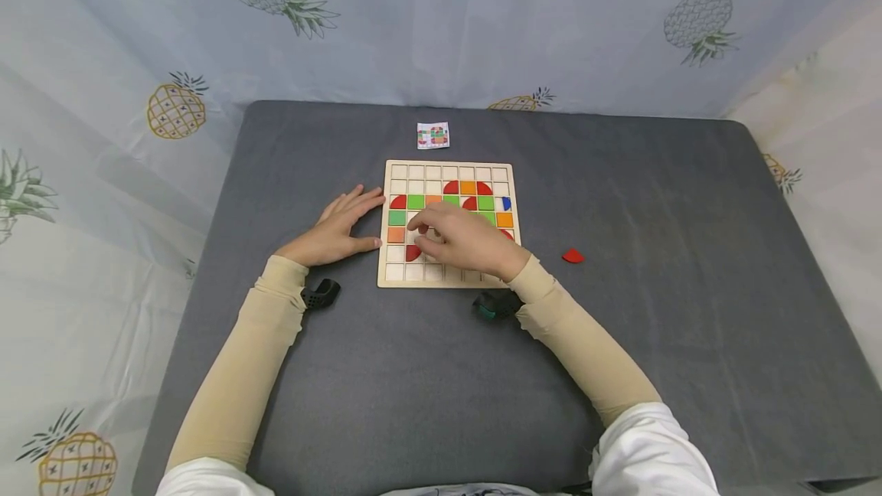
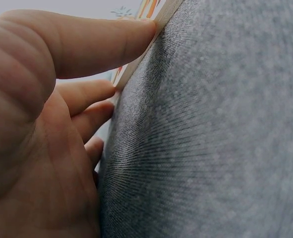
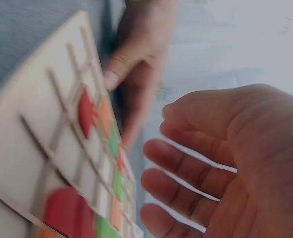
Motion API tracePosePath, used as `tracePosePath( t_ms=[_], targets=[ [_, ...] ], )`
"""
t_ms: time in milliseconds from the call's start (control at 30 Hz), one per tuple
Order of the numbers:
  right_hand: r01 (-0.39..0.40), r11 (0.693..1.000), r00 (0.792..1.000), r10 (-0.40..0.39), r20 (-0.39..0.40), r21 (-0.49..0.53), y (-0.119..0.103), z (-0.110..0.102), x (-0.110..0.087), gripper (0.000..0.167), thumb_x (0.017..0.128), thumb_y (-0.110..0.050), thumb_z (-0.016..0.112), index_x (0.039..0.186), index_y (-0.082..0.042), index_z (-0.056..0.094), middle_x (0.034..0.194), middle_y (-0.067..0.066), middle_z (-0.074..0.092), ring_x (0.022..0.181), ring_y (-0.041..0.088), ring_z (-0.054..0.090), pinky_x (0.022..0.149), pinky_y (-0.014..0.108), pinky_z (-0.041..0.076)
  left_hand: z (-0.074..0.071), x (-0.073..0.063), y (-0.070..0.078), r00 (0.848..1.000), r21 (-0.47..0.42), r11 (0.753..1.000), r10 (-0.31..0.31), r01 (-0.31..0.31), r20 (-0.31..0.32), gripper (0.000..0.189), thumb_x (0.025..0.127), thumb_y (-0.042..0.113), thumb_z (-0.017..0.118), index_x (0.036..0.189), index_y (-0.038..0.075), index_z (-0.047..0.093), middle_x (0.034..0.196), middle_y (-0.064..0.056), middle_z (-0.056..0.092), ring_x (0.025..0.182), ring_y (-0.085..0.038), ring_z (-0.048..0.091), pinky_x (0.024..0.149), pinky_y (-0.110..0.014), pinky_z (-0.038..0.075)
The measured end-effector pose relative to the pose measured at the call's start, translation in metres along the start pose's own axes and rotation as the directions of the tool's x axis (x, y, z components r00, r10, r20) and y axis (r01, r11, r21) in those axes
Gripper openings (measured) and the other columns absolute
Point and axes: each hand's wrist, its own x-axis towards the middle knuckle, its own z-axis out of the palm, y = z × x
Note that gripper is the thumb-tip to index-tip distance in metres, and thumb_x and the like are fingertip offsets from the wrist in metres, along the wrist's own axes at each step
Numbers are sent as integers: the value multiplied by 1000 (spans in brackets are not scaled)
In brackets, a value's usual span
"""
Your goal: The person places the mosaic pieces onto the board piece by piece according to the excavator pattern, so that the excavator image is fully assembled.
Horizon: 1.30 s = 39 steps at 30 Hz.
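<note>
A square wooden grid board point(image 1: 441, 283) lies on the table, with red quarter-circles and green and orange squares in some of its cells. My left hand point(image 1: 334, 228) rests at its left side, fingers spread and extended; thumb and fingertips touch the board's edge, as the left wrist view also shows. Over the middle of the board hovers my right hand point(image 1: 468, 239), its fingers loosely bent. Nothing shows between those fingers in the right wrist view, where a red quarter-circle point(image 3: 86, 113) sits in a cell nearby. The right hand hides part of the grid.
A loose red quarter-circle piece point(image 1: 573, 256) lies on the grey table point(image 1: 661, 312) to the right of the board. Behind the board is a small card point(image 1: 432, 136) printed with a coloured pattern. A pineapple-print curtain point(image 1: 441, 29) hangs along the table's back edge.
</note>
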Motion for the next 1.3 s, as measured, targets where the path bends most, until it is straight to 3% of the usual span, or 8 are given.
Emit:
tracePosePath(
  t_ms=[167, 367, 500, 733, 1033, 1200, 1300],
  targets=[
    [-3, 999, 999, 5, -46, 47, 0, -16, -10, 27, 102, -22, 58, 124, -10, 67, 107, 0, 67, 86, 15, 60, 77, 28, 53, 0, 0, 1, 1000, 1, 1000, -5, 5, -2, 79, 96, 26, 70, 161, 15, 27, 172, -8, 15, 160, -30, -4, 127, -57, -4],
    [-10, 998, 999, 13, -51, 62, 2, -19, -28, 27, 101, -24, 60, 124, -12, 69, 107, -3, 67, 87, 14, 60, 76, 28, 52, 2, 1, 3, 1000, 10, 1000, 4, -4, -1, 78, 96, 27, 69, 161, 14, 28, 171, -9, 17, 160, -31, -3, 128, -56, -4],
    [-18, 998, 997, 23, -78, 66, 7, -26, -49, 25, 101, -25, 62, 121, -12, 70, 107, -4, 68, 93, 12, 60, 80, 29, 53, 3, 2, 4, 1000, 4, 1000, 17, -17, 3, 79, 96, 28, 70, 161, 14, 28, 171, -10, 16, 160, -30, -3, 128, -55, -4],
    [-95, 995, 983, 93, -161, -8, 25, -44, -91, 23, 99, -21, 67, 119, -12, 71, 106, -3, 68, 94, 16, 61, 74, 32, 53, 2, -2, 1, 1000, 7, 1000, 12, -12, -4, 79, 96, 28, 70, 161, 16, 28, 172, -8, 16, 161, -29, -3, 128, -53, -4],
    [-291, 955, 934, 269, -235, -62, 57, -53, -142, 25, 98, -17, 68, 122, -11, 70, 111, 3, 68, 96, 21, 62, 77, 40, 54, 1, -4, 0, 1000, 2, 1000, 25, -25, -6, 78, 96, 26, 69, 161, 16, 28, 171, -8, 17, 161, -28, -3, 128, -50, -6],
    [-441, 893, 891, 424, -164, -86, 72, -52, -164, 35, 99, -26, 67, 130, -8, 66, 119, 10, 65, 105, 28, 62, 82, 48, 54, 2, -3, 1, 1000, 5, 1000, 29, -29, -4, 78, 96, 26, 69, 161, 15, 28, 171, -8, 17, 161, -29, -3, 129, -50, -6],
    [-492, 864, 870, 484, -97, -109, 80, -48, -172, 48, 98, -32, 67, 137, -6, 60, 126, 15, 61, 110, 31, 60, 85, 53, 54, 2, -3, 1, 1000, 0, 1000, 27, -27, -2, 78, 96, 26, 70, 161, 15, 28, 171, -9, 17, 161, -29, -3, 128, -50, -6]
  ],
)
